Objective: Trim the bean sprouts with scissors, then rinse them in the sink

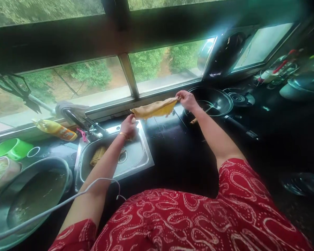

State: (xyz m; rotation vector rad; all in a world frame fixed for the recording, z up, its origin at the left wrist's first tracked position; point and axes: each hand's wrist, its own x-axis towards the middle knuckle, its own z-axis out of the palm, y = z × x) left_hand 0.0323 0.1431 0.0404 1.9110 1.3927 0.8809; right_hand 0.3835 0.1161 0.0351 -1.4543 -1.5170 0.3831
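Note:
A yellow cloth is stretched between my two hands, over the counter in front of the window. My left hand grips its left end above the sink's right part. At the other end, the fingers of my right hand pinch the cloth's corner, close to a dark frying pan. The cloth hangs a little loose along its lower edge. Below my left hand lies the steel sink, with a brownish-yellow folded item inside it, partly hidden by my left forearm.
A large metal basin of cloudy water stands at the left. Behind it are a green tub and a yellow bottle lying by the faucet. A stove burner and several bottles are on the right. A white cable crosses my left arm.

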